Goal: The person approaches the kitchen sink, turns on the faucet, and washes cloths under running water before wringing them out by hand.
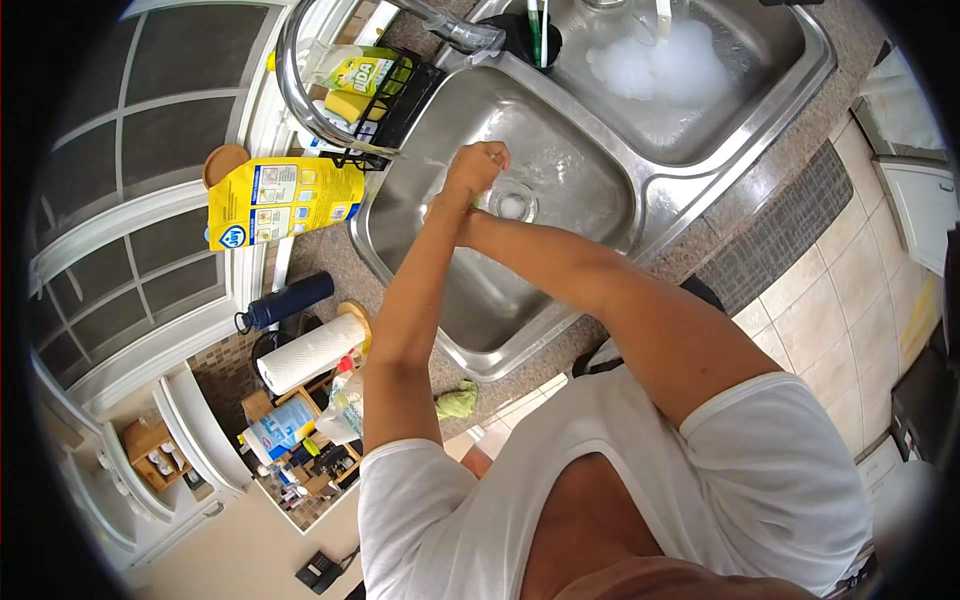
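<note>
My left hand [478, 168] is over the left sink basin [560, 170], with its fingers curled in. What they hold, if anything, I cannot make out. My right hand [432, 207] is mostly hidden behind my left wrist, where my forearms cross. Its fingers do not show well enough to tell their state. Just beyond my hands is the basin's drain [512, 203], and the metal is wet. The curved faucet [290, 75] ends with its spout near the basin's left edge.
White foam [665, 65] lies in the second basin [760, 60]. A black caddy [400, 95] holds a dish soap bottle [362, 75] and a sponge [350, 106]. Left stand a yellow pouch [285, 203], a dark blue bottle [290, 300] and a paper towel roll [312, 353]. A green cloth [457, 400] lies at the counter edge.
</note>
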`<action>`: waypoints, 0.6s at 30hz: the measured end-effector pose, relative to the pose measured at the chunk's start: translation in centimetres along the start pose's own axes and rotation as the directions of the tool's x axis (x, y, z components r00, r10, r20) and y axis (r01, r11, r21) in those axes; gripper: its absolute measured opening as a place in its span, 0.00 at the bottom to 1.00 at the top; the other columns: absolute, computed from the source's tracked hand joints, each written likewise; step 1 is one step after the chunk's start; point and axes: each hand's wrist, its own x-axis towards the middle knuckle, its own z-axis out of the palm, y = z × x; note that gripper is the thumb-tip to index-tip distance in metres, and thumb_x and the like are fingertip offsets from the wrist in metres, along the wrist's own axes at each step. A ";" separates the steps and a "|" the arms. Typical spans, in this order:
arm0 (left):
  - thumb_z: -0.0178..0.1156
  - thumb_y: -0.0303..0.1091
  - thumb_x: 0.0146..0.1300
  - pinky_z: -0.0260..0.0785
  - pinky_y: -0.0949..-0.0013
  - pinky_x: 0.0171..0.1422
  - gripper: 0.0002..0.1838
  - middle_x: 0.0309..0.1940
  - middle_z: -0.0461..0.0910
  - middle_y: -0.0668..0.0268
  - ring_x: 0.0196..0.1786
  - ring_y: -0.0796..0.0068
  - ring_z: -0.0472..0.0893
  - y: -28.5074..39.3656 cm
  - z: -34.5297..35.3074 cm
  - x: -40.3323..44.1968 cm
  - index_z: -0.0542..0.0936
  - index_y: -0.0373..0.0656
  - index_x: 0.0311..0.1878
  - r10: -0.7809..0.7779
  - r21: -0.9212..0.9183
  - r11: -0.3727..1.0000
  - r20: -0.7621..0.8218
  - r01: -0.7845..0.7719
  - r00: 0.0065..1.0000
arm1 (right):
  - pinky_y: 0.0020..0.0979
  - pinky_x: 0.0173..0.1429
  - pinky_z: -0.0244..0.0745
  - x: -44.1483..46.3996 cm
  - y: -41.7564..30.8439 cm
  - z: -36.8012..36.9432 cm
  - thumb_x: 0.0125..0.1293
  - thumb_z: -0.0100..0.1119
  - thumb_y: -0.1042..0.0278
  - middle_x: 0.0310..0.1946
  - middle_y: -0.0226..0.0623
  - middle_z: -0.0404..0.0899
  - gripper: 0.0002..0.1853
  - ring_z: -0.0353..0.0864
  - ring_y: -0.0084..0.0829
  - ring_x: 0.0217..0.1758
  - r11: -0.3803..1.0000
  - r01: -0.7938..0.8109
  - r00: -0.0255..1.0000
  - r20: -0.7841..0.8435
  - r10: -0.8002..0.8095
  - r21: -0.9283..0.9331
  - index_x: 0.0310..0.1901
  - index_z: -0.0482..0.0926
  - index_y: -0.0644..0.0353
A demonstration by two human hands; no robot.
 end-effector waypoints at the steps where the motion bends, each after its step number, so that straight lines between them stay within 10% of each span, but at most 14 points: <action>1: 0.50 0.34 0.58 0.70 0.63 0.36 0.08 0.23 0.78 0.58 0.26 0.64 0.78 -0.4 0.6 0.2 0.79 0.49 0.29 0.017 0.060 0.998 -0.012 -0.016 1.000 | 0.37 0.39 0.69 -0.1 -0.1 -0.9 0.47 0.53 0.55 0.24 0.37 0.74 0.11 0.74 0.34 0.30 1.000 0.016 0.998 -0.055 -0.017 -0.022 0.23 0.74 0.53; 8: 0.50 0.37 0.57 0.70 0.59 0.43 0.09 0.29 0.80 0.57 0.35 0.56 0.79 0.1 2.0 -0.4 0.80 0.52 0.30 0.011 0.161 0.987 -0.026 -0.007 1.000 | 0.36 0.23 0.67 -0.3 -1.1 -1.7 0.38 0.57 0.57 0.09 0.31 0.68 0.10 0.68 0.33 0.14 0.717 0.045 0.985 -0.088 -0.148 -0.696 0.09 0.70 0.49; 10: 0.51 0.36 0.58 0.71 0.63 0.41 0.08 0.27 0.80 0.58 0.35 0.62 0.79 0.8 1.7 -1.3 0.81 0.51 0.30 -0.007 0.181 0.983 -0.036 0.014 0.999 | 0.34 0.27 0.69 -0.9 -1.4 -4.9 0.41 0.56 0.58 0.14 0.34 0.73 0.09 0.72 0.31 0.19 0.994 0.084 0.995 0.063 -0.080 -0.073 0.13 0.72 0.51; 12: 0.51 0.34 0.59 0.71 0.66 0.40 0.08 0.26 0.79 0.60 0.34 0.70 0.79 0.9 0.5 -2.4 0.81 0.49 0.32 -0.051 0.024 0.998 0.004 0.051 0.999 | 0.36 0.45 0.71 -2.6 -2.2 -7.9 0.52 0.52 0.60 0.34 0.40 0.77 0.09 0.76 0.34 0.39 0.954 0.109 0.993 0.019 -0.119 0.281 0.26 0.75 0.56; 14: 0.52 0.32 0.61 0.71 0.71 0.38 0.08 0.28 0.79 0.64 0.33 0.77 0.78 -0.3 -1.0 -3.6 0.81 0.46 0.34 -0.083 -0.321 0.940 0.112 0.115 0.990 | 0.36 0.52 0.68 -4.1 -2.6 -12.9 0.52 0.54 0.67 0.39 0.38 0.76 0.05 0.75 0.34 0.45 0.836 0.541 0.841 0.047 -0.539 -0.093 0.30 0.76 0.57; 16: 0.52 0.31 0.62 0.70 0.73 0.34 0.08 0.25 0.77 0.67 0.29 0.79 0.76 -1.8 -1.0 -6.0 0.79 0.42 0.38 -0.007 -0.671 0.739 0.088 0.064 0.996 | 0.37 0.59 0.64 -5.8 -2.2 -17.9 0.51 0.60 0.66 0.45 0.38 0.74 0.13 0.71 0.36 0.54 0.809 0.516 0.816 0.128 -0.564 0.281 0.40 0.77 0.57; 18: 0.52 0.30 0.62 0.69 0.74 0.33 0.09 0.27 0.76 0.69 0.28 0.81 0.74 -3.8 -0.4 -8.5 0.77 0.39 0.43 -0.022 -0.897 0.441 0.005 0.014 1.000 | 0.38 0.62 0.62 -6.1 -1.2 -22.2 0.52 0.63 0.61 0.52 0.41 0.71 0.22 0.67 0.39 0.59 0.893 0.350 0.919 0.085 -0.386 0.282 0.50 0.74 0.55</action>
